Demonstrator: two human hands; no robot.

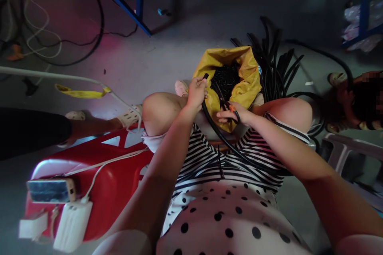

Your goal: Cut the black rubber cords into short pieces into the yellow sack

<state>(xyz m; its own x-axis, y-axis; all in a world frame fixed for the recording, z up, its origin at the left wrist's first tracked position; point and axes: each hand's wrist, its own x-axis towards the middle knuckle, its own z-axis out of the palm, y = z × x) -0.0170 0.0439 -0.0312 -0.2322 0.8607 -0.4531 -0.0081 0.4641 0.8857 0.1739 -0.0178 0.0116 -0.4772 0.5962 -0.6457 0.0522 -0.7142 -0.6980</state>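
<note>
My left hand (196, 92) grips the end of a black corrugated tube (221, 137) at the near rim of a yellow bag (248, 77). The tube curves down from that hand across my lap toward my right side. My right hand (233, 114) is closed on a small cutter with orange on its handle (230, 107), set against the tube just below the bag's opening. The bag stands between my knees and holds several short black tube pieces (226, 76).
A bundle of long black tubes (275, 67) lies on the floor behind the bag. A red plastic stool (98, 175) at my left carries a phone (50, 190) and a white power bank (73, 225). Another person's leg (44, 129) lies left; a person sits at right (365, 99).
</note>
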